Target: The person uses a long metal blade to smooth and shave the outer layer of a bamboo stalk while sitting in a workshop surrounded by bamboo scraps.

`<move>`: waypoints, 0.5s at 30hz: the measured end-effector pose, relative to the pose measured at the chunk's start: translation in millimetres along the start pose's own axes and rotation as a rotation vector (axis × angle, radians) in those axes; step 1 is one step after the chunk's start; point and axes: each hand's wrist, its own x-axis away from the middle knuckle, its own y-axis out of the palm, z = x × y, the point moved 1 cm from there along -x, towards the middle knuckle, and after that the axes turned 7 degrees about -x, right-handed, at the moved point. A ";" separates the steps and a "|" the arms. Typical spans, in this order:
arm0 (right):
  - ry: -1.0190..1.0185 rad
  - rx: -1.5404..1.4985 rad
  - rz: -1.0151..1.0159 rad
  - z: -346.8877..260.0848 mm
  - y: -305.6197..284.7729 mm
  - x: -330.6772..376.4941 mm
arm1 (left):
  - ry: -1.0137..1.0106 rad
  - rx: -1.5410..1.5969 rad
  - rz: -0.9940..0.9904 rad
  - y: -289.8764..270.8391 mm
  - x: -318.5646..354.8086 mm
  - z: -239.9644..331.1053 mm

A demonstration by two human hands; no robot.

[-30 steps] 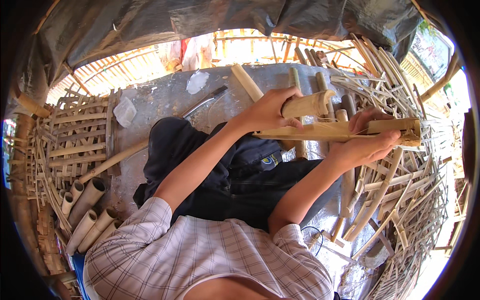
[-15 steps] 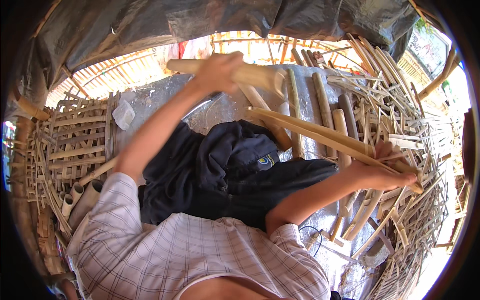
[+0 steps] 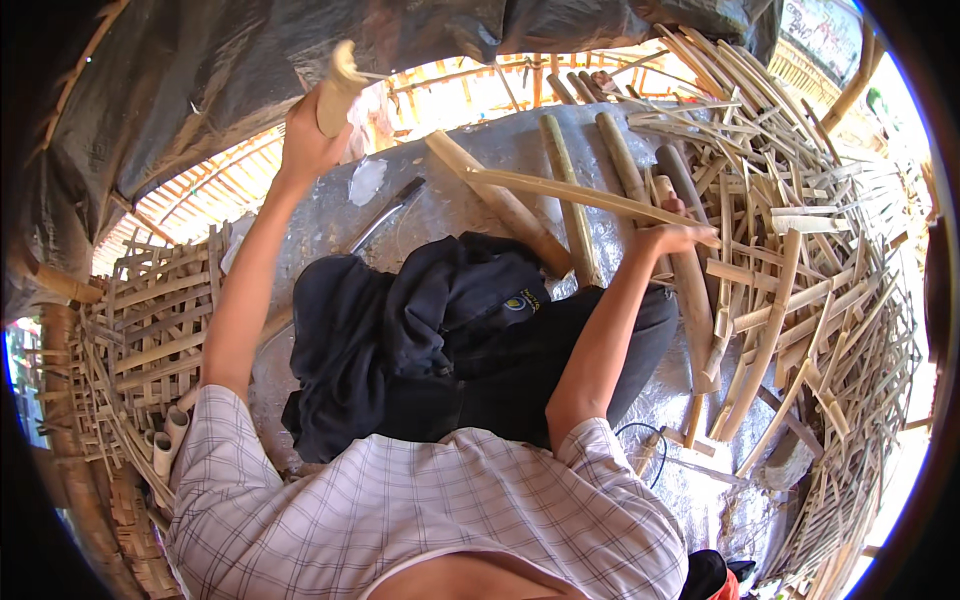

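Note:
Raised at the far left, my left hand [image 3: 312, 143] is closed around a short, thick split bamboo piece [image 3: 341, 92], tilted upward. My right hand [image 3: 672, 238] grips one end of a long bamboo strip [image 3: 570, 193]. That strip slants up to the left, its other end above a bamboo pole [image 3: 510, 215] lying on the grey sheet. A slim metal tool with a dark end [image 3: 388, 213] lies on the sheet beyond my knees. Dark blue cloth [image 3: 470, 290] covers my lap.
Several round bamboo poles [image 3: 568, 200] lie on the grey sheet [image 3: 440, 150] ahead. Heaps of split bamboo [image 3: 800, 290] crowd the right. At left are a woven bamboo panel [image 3: 165, 310] and hollow bamboo tubes [image 3: 163, 450]. A dark tarp [image 3: 240, 80] hangs overhead at the far side.
My left hand has swung up and left, turning its bamboo piece from nearly level to upright. My right hand has moved left and farther away with the strip. More of the metal tool shows.

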 end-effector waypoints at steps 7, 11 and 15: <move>0.580 0.064 -0.117 51.7 -34.8 -5.8 | -0.263 0.974 0.476 1.6 -8.2 4.0; 0.379 0.546 -0.079 51.1 -50.6 -21.2 | -0.455 1.150 0.648 18.0 9.4 -19.2; -0.137 0.781 -0.163 48.4 -45.7 -12.3 | -0.466 1.157 0.721 25.6 39.0 -24.6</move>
